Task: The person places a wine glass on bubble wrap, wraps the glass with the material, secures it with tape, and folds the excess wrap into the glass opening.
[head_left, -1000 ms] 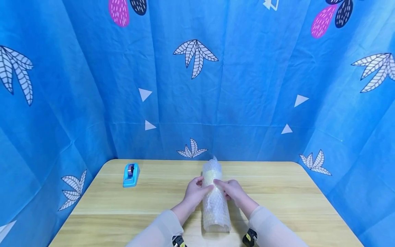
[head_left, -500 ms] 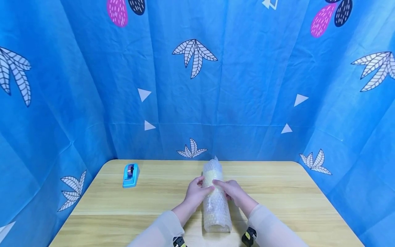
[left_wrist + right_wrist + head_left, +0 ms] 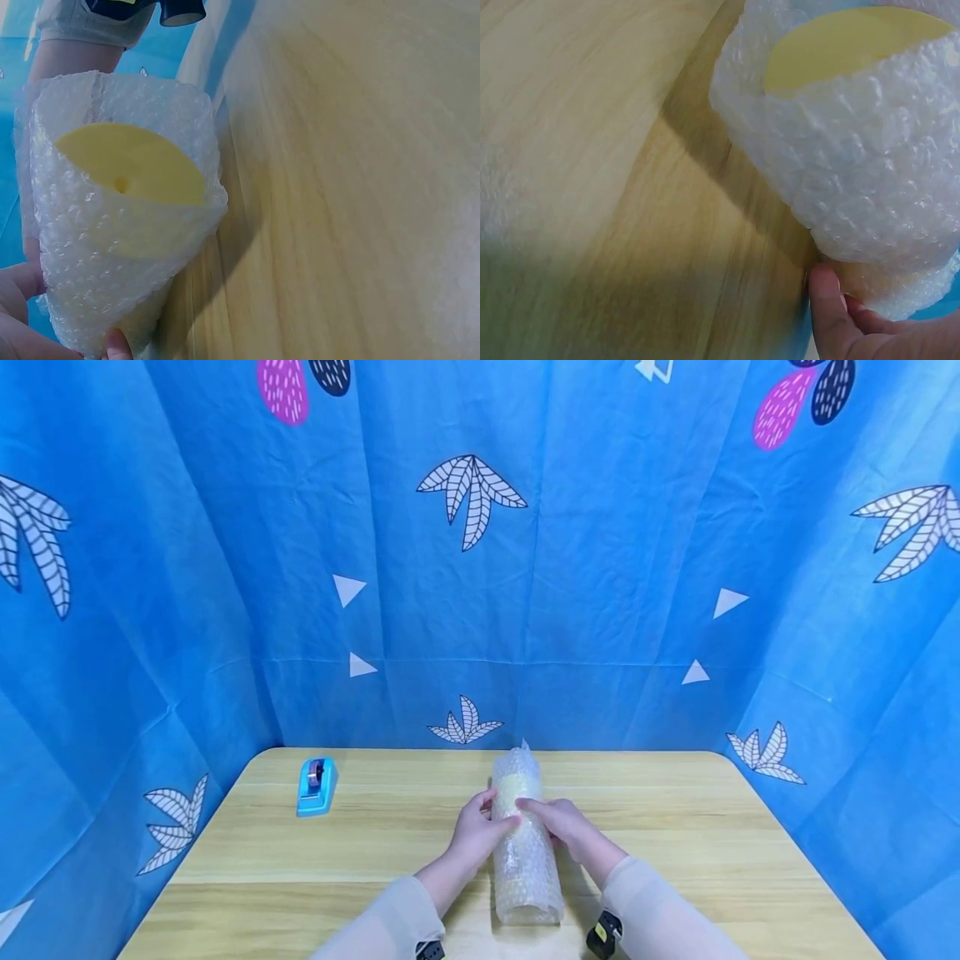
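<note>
A roll of bubble wrap (image 3: pixel 528 877) lies lengthwise on the table, its open end towards the person. Inside that end, the left wrist view shows a yellow round face (image 3: pixel 135 165) with a small dimple; it also shows in the right wrist view (image 3: pixel 847 46). My left hand (image 3: pixel 477 831) grips the roll's left side, thumb on top. From the right side my right hand (image 3: pixel 566 824) holds it, thumb on top near the left thumb. The fingers beneath the roll are partly hidden.
A blue tape dispenser (image 3: pixel 316 789) with a small roll of tape stands at the back left of the wooden table (image 3: pixel 337 843). Blue patterned curtains (image 3: pixel 600 568) hang behind the table and along both sides.
</note>
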`<state>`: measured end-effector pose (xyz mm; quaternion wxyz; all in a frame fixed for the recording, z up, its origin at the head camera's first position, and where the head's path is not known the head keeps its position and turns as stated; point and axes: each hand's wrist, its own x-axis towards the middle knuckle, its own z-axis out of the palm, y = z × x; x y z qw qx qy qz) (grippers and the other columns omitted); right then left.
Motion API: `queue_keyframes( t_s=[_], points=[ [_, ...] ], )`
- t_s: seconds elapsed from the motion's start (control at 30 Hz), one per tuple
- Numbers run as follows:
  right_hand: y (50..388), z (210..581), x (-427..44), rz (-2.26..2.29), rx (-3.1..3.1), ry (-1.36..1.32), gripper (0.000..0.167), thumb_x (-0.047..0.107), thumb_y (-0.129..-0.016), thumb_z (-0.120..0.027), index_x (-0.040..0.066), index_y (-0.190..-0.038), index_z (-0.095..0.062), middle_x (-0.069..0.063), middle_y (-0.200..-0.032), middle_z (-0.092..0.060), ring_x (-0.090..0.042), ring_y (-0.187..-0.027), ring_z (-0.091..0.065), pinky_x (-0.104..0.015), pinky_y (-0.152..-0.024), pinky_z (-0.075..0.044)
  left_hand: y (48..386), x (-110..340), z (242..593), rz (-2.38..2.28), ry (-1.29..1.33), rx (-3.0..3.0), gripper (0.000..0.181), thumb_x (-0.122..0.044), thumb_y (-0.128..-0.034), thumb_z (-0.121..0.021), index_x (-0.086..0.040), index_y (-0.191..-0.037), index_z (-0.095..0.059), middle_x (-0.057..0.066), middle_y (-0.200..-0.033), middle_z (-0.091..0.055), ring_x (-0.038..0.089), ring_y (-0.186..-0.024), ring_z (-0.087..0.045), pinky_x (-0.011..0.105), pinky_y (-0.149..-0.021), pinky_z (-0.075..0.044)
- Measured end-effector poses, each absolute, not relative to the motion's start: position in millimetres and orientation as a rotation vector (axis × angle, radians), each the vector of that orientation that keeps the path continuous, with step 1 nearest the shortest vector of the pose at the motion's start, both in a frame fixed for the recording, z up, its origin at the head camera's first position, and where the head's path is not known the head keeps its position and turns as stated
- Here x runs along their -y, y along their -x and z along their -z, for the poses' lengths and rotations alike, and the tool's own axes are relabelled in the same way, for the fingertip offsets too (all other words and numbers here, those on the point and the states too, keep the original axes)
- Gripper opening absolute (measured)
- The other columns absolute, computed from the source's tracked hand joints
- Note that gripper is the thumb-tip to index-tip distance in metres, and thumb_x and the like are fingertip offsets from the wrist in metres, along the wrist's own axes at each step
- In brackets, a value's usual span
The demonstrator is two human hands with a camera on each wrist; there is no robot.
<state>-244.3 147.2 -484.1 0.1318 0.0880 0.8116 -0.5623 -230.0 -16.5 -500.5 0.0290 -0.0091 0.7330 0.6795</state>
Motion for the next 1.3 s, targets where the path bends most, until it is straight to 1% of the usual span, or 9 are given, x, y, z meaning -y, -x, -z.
queue_keyframes(
  t_s=[0.17,0.3,0.43,0.6,0.8,0.9,1.03,1.17,1.3],
  points=[
    [245.2,486.9,-147.1,1.674,-2.315,-0.207,0.06,0.045,-0.09,-0.069,-0.01,-0.111,-0.063,-0.014,-0.097,-0.069,-0.021,-0.082,-0.067,-0.038,-0.079,-0.058,224.8,26.1,501.1,-2.068,-0.058,-2.267,0.066,-0.009,-0.0869,-0.074,0.007,-0.143,-0.044,0.025,-0.132,-0.055,0.039,-0.116,-0.059,0.043,-0.092,-0.057],
    [244.5,488.6,-151.0,1.727,-2.27,-0.161,0.059,0.043,-0.092,-0.066,-0.012,-0.114,-0.062,-0.016,-0.1,-0.069,-0.024,-0.086,-0.067,-0.043,-0.083,-0.058,222.6,35.7,499.6,-2.013,-0.16,-2.276,0.056,-0.009,-0.089,-0.072,0.007,-0.138,-0.049,0.021,-0.127,-0.058,0.037,-0.113,-0.06,0.042,-0.091,-0.057],
    [242.2,489.5,-157.4,1.753,-2.258,-0.177,0.06,0.041,-0.093,-0.066,-0.013,-0.117,-0.06,-0.018,-0.102,-0.068,-0.026,-0.088,-0.067,-0.046,-0.086,-0.058,222.4,45.4,499.7,-1.951,-0.256,-2.262,0.043,-0.01,-0.0898,-0.071,0.006,-0.128,-0.059,0.014,-0.117,-0.065,0.029,-0.104,-0.063,0.04,-0.086,-0.058],
    [239.6,490.8,-160.6,1.764,-2.248,-0.18,0.059,0.041,-0.093,-0.066,-0.014,-0.114,-0.06,-0.017,-0.1,-0.068,-0.025,-0.086,-0.068,-0.044,-0.086,-0.058,220.8,60.2,500.4,-1.853,-0.336,-2.269,0.03,-0.011,-0.0911,-0.07,0.001,-0.118,-0.066,0.009,-0.108,-0.068,0.02,-0.091,-0.062,0.039,-0.08,-0.057],
    [239.6,492.8,-156.8,1.767,-2.241,-0.15,0.056,0.042,-0.093,-0.066,-0.011,-0.109,-0.062,-0.015,-0.096,-0.069,-0.023,-0.083,-0.067,-0.042,-0.082,-0.059,215.6,79.4,496.0,-1.781,-0.377,-2.296,0.031,-0.008,-0.0909,-0.068,0.005,-0.119,-0.065,0.013,-0.106,-0.068,0.02,-0.089,-0.062,0.041,-0.08,-0.058],
    [239.9,492.4,-154.8,1.759,-2.229,-0.131,0.056,0.042,-0.093,-0.066,-0.011,-0.109,-0.062,-0.015,-0.096,-0.068,-0.023,-0.083,-0.067,-0.042,-0.082,-0.059,214.5,90.0,492.7,-1.742,-0.376,-2.33,0.031,-0.008,-0.0917,-0.067,0.006,-0.119,-0.064,0.016,-0.109,-0.067,0.021,-0.091,-0.062,0.043,-0.081,-0.058],
    [242.3,490.8,-154.2,1.763,-2.213,-0.11,0.056,0.042,-0.093,-0.066,-0.011,-0.111,-0.062,-0.015,-0.097,-0.068,-0.023,-0.085,-0.067,-0.042,-0.084,-0.058,216.6,105.6,484.6,-1.688,-0.383,-2.417,0.027,-0.009,-0.0939,-0.066,0.005,-0.117,-0.064,0.019,-0.111,-0.067,0.023,-0.094,-0.064,0.04,-0.08,-0.058],
    [243.9,490.4,-154.4,1.758,-2.212,-0.109,0.057,0.043,-0.093,-0.066,-0.01,-0.113,-0.062,-0.015,-0.099,-0.068,-0.023,-0.086,-0.067,-0.042,-0.084,-0.058,220.3,121.5,477.1,-1.593,-0.363,-2.578,0.022,-0.008,-0.0952,-0.065,0.002,-0.114,-0.066,0.014,-0.11,-0.068,0.023,-0.096,-0.065,0.036,-0.08,-0.058],
    [243.3,492.4,-154.7,1.765,-2.201,-0.119,0.058,0.042,-0.093,-0.067,-0.011,-0.115,-0.061,-0.015,-0.099,-0.068,-0.023,-0.087,-0.067,-0.041,-0.084,-0.058,222.7,136.6,472.3,-1.389,-0.347,-2.795,0.019,-0.009,-0.0946,-0.066,-0.004,-0.113,-0.068,0.008,-0.111,-0.068,0.025,-0.099,-0.065,0.041,-0.086,-0.057]
  ],
)
